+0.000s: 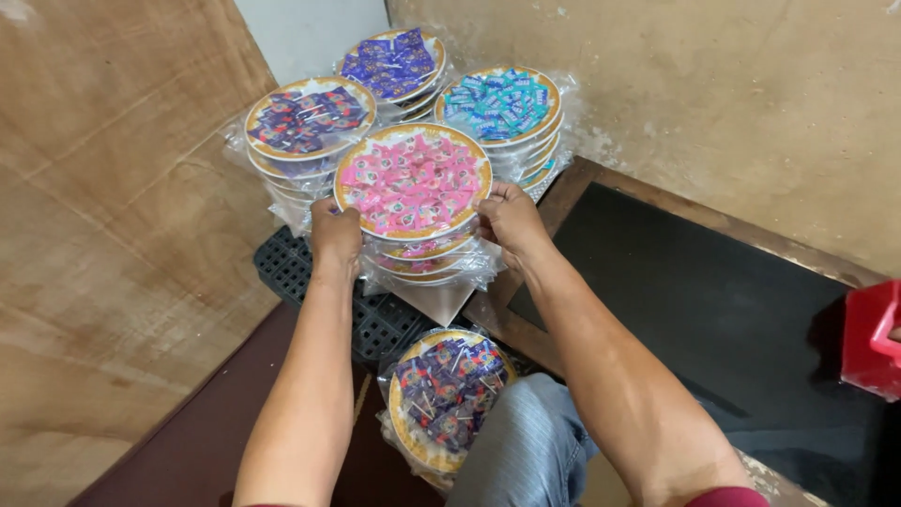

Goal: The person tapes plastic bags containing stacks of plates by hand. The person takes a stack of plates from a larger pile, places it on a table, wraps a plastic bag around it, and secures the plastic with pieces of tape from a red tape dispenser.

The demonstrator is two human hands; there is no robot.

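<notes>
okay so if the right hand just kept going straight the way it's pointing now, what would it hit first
The right hand grips the right edge of the pink-candy plate stack, pointing up and away. Straight on, it would probably meet the stack of plates with blue candies first, though depth between the stacks is hard to judge.

Small storeroom or packing corner, prob. back of a sweets trade. Evidence: bare stained plaster walls (751,113) meeting w/ plain brown plywood panel (103,235); stacks of round gold-rimmed plates of wrapped lollipops, sealed in clear plastic, sorted by colour, i.e. pink (413,181), teal (497,105), purple (391,62); black slotted plastic crate (375,329) as stand; dark rubber mat (713,300) in worn wooden frame.
</notes>
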